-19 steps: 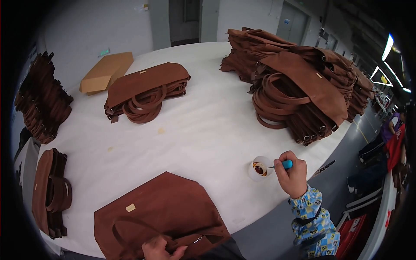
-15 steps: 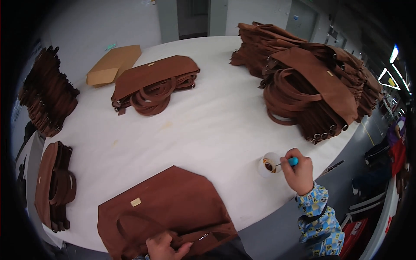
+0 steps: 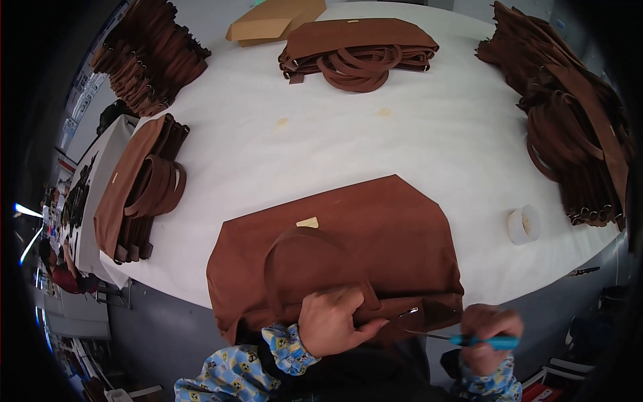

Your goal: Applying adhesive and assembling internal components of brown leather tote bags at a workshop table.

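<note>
A brown handbag (image 3: 375,234) lies flat at the near edge of the white table, a gold plate (image 3: 307,222) on its upper panel. Its strap (image 3: 270,268) loops over the front. My left hand (image 3: 335,323) is closed on the bag's near side, fingers curled and thumb stretched toward a metal zipper pull (image 3: 409,311). At the bag's right near corner, my right hand (image 3: 489,335) grips a thin-shafted tool with a blue handle (image 3: 499,343). The shaft points left toward the opening; motion blurs its tip, and I cannot tell if it touches the bag.
A white cup (image 3: 524,225) stands on the table (image 3: 348,141) to the right. Stacked brown bags lie at the left (image 3: 124,181), far middle (image 3: 355,40) and right (image 3: 583,141). A brown pile (image 3: 151,60) and a cardboard piece (image 3: 271,20) sit at the back.
My right hand has brought the blue-handled tool from the cup back to the handbag. My left hand stays on the bag. The view has swung to the left.
</note>
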Demonstrator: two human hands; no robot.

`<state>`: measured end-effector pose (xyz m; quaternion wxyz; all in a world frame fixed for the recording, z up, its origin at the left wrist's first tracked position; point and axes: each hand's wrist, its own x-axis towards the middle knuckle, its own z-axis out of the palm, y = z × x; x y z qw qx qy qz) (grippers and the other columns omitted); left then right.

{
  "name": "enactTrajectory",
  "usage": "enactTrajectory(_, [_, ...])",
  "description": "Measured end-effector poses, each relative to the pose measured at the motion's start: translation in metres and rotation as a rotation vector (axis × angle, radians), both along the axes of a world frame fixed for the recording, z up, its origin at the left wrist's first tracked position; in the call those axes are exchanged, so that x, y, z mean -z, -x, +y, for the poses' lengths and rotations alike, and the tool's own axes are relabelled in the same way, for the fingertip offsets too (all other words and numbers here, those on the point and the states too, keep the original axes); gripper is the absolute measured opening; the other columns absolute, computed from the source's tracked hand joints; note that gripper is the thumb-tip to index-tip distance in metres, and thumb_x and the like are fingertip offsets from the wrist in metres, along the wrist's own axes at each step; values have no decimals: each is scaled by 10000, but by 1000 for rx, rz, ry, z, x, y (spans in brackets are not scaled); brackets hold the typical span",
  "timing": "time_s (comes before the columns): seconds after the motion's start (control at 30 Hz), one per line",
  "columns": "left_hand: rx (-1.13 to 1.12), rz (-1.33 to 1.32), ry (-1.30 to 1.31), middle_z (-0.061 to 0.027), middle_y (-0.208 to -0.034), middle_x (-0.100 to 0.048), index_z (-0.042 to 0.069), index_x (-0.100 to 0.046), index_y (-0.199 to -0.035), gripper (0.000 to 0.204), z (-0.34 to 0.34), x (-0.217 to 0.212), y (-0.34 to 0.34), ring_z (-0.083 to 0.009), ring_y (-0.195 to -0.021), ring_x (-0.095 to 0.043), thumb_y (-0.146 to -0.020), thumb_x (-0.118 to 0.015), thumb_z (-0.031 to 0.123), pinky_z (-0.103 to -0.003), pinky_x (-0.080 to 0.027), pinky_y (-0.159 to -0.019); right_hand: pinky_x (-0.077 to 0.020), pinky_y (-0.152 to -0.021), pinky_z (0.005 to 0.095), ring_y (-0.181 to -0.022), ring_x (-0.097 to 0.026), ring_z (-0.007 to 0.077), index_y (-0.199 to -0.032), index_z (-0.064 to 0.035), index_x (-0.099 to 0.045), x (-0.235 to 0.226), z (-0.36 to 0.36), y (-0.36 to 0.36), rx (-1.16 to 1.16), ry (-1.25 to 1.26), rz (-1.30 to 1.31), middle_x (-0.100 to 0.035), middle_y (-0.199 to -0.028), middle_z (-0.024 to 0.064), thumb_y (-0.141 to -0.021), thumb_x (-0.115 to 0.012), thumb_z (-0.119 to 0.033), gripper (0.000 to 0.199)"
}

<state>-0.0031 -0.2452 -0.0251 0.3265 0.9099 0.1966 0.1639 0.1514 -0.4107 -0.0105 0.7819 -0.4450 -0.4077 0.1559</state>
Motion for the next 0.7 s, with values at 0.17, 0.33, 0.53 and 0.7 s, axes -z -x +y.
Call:
enactTrajectory(0.17, [-17, -1, -9, -52, -640, -577, 79, -558, -710, 314, -2, 1, 3, -211, -531, -573, -586, -773, 271, -300, -442, -459, -378, -383, 244, -416, -475, 165, -736, -41, -546, 10, 7, 10, 32, 133, -433, -484, -493, 45, -660, -696, -102, 179])
enactTrajectory(0.33, [-13, -12, -5, -39, -582, -536, 84, -553, -722, 323, -2, 1, 2, -213, -506, -552, -583, -775, 273, -311, -427, -445, -375, -381, 246, -412, -479, 166, -694, -52, -544, 11, 7, 14, 92, 171, -509, -486, -495, 44, -667, -690, -116, 162])
enactTrajectory(0.53, [11, 8, -42, -38, -610, -522, 67, -499, -728, 317, 0, -2, 3, -218, -552, -567, -661, -710, 295, -335, -444, -461, -373, -383, 250, -408, -485, 171, -684, -55, -542, 6, 12, 19, 146, 230, -532, -492, -499, 48, -677, -691, -117, 162])
enactTrajectory(0.7, [2, -76, -46, -40, -550, -494, 81, -529, -730, 332, -1, 2, 2, -223, -485, -531, -599, -761, 280, -326, -407, -423, -376, -383, 253, -411, -491, 173, -706, -50, -536, 7, 11, 19, 153, 238, -570, -495, -499, 52, -678, -691, -104, 166])
